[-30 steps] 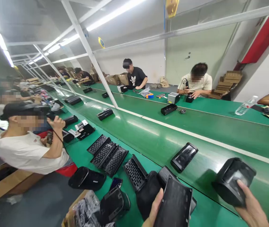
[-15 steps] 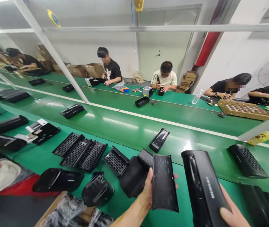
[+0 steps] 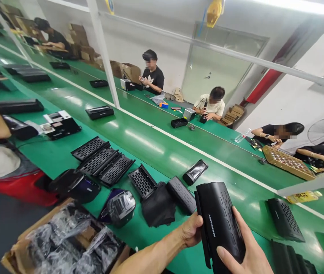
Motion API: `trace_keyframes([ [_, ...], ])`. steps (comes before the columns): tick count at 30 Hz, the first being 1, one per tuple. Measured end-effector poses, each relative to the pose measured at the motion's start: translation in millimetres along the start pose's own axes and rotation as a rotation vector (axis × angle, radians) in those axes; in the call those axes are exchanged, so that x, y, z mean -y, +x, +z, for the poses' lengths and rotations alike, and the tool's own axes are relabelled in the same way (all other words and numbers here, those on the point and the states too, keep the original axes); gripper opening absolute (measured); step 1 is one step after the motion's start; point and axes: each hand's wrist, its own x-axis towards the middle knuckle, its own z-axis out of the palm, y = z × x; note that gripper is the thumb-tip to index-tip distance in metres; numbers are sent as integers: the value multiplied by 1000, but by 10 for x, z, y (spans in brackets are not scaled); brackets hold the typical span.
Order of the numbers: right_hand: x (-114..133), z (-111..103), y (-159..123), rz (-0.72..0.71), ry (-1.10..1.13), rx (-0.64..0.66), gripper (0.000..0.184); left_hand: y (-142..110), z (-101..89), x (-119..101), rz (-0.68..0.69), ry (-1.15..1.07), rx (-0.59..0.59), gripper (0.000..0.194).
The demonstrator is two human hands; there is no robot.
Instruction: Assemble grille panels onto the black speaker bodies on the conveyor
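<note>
A long black speaker housing [image 3: 219,220] with slotted openings and white lettering on its side is held in both hands over the near edge of the green bench [image 3: 162,160]. My left hand [image 3: 191,231] grips its left side, fingers curled under it. My right hand [image 3: 246,252] wraps it from below and from the right, thumb on the front end. On the bench just left of it lie a black perforated grille [image 3: 181,193], a black cloth [image 3: 158,207] and another grille panel [image 3: 142,182].
Several grille panels [image 3: 103,161] lie in a row further left, with black housings [image 3: 75,184] near a cardboard box of bagged parts [image 3: 65,239]. A small black unit [image 3: 195,172] rests on the conveyor. More grilles [image 3: 285,220] sit at right. Co-workers sit across the belt and at left.
The grille panel from my left hand and the housing from my right have come together into one piece held by both hands. The camera has tilted and swung left.
</note>
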Motion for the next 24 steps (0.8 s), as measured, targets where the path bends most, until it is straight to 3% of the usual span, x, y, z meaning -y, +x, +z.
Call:
trace_keyframes([
  [9,-76,88,88,-15,-52,94,101,-15,-3,54,17,5,8,91],
  [14,-226,28,200,-28,20,108,102,59,33,87,67,-5,-101,90],
  [17,-312,140,35,-64,47,-79,98,116,38,41,134,24,-202,88],
  [21,-305,607,-201,33,201,-452,121,210,69,87,228,33,-336,87],
  [24,-265,817,-161,64,268,-647,116,272,88,169,258,77,-392,88],
])
